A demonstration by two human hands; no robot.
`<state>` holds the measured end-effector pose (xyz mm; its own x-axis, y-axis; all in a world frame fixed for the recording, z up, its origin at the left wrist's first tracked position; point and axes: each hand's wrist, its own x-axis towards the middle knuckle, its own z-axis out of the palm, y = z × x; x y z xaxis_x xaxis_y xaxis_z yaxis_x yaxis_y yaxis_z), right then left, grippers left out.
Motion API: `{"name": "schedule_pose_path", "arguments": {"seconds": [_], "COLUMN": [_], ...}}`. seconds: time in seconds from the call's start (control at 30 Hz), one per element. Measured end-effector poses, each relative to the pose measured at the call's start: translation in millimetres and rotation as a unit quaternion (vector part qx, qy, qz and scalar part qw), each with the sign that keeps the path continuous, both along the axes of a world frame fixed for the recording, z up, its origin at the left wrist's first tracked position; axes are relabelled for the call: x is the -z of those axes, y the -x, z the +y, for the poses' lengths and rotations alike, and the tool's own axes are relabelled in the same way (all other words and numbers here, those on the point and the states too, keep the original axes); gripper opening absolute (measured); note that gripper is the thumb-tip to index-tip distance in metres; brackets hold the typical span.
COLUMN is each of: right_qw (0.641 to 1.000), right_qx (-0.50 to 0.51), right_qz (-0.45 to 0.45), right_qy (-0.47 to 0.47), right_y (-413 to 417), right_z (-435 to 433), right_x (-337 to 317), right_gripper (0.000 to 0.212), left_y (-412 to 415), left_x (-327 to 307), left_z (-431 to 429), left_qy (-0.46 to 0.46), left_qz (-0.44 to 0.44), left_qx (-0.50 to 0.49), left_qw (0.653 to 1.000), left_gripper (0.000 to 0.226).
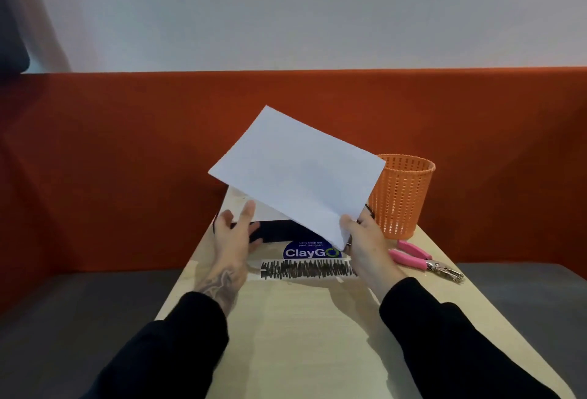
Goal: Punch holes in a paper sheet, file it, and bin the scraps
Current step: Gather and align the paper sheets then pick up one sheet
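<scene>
Right hand (362,236) pinches the paper (298,173) by its lower corner, lifted mid-frame so it's clear of the table (301,335); left hand (235,233) is spread wide, holding nothing, probably going for the black folder (273,231); punch (425,260) and bin (401,195) wait at the right.

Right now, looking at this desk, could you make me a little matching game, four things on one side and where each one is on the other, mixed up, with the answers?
Things:
1. white paper sheet
2. orange mesh plastic basket
3. pink-handled metal hole punch
4. round blue ClayGo sticker

Places:
A. lying on the table's right edge, untouched
B. stuck flat on the tabletop between the hands
C. held up in the air by the right hand
D. standing upright at the table's far right corner

Pairs: 1-C, 2-D, 3-A, 4-B
</scene>
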<state>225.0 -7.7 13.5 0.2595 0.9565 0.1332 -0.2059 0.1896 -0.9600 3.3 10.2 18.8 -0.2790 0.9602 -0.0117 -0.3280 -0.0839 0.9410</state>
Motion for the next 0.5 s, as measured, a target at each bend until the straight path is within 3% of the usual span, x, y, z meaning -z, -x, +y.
{"name": "schedule_pose_path", "arguments": {"seconds": [0.13, 0.2, 0.3, 0.43, 0.5], "right_qw": [1.000, 0.999, 0.999, 0.999, 0.996], "right_qx": [-0.005, -0.018, -0.035, 0.025, 0.036], "right_qz": [0.009, -0.016, -0.032, -0.041, -0.069], "right_qy": [-0.015, -0.024, -0.026, -0.026, -0.040], "right_y": [29.9, 37.9, 27.9, -13.5, -25.3], "right_z": [-7.4, -12.2, -16.8, -17.9, -17.9], "right_x": [1.2, 3.7, 3.0, -16.6, -25.8], "right_gripper": [0.028, 0.026, 0.017, 0.039, 0.038], "left_y": [-42.9, -54.2, -48.9, -22.9, -17.0], "left_x": [-17.7, -24.9, -37.2, -46.4, -46.7], "left_z": [-9.7, -9.0, -2.2, 4.0, 2.9], "left_qy": [-0.017, -0.008, 0.002, -0.036, -0.057], "left_qz": [-0.099, -0.119, -0.079, 0.033, 0.091], "left_qx": [0.103, 0.096, 0.055, 0.042, 0.067], "left_qw": [0.990, 0.988, 0.995, 0.998, 0.992], "left_gripper": [0.045, 0.031, 0.019, 0.024, 0.020]}}
